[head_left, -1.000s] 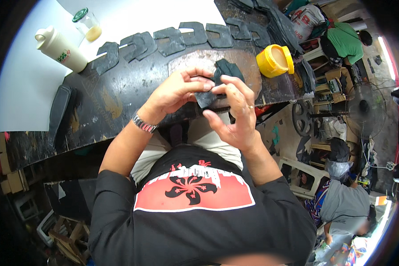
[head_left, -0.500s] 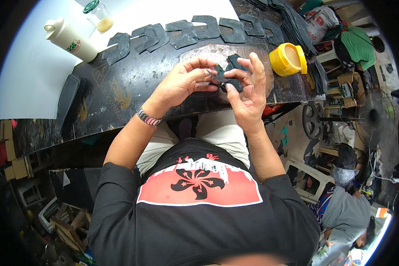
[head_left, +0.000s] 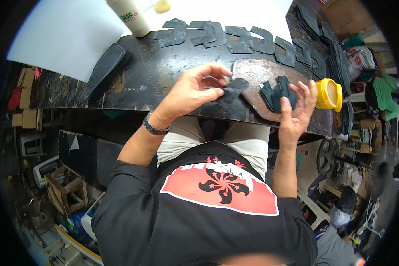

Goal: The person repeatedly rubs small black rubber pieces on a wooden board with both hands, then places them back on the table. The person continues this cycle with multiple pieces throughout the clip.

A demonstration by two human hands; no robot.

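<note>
My left hand (head_left: 193,88) is over the table with its fingers curled, the thumb and fingers at the edge of a small, flat black piece (head_left: 236,90). That piece is partly blurred, and the fingers cover its near end. My right hand (head_left: 296,116) has its fingers spread and holds nothing. Its thumb is beside several small black pieces (head_left: 277,95), which lie in a loose pile on a worn, reddish-grey slab (head_left: 255,71). Farther back, several black U-shaped flat pieces (head_left: 262,41) lie in a curved row, some overlapping.
A yellow tub (head_left: 326,94) with an open lid stands right of my right hand. At the back left are a cream bottle (head_left: 130,17) and white sheets (head_left: 71,35). Long black pieces (head_left: 105,66) lie by the table's left edge. Dark stacks (head_left: 335,53) line the right side.
My hands were close together around the black pieces; now they are apart. The left has drawn away leftward with one piece, and the right hand's fingers have opened. The view has shifted.
</note>
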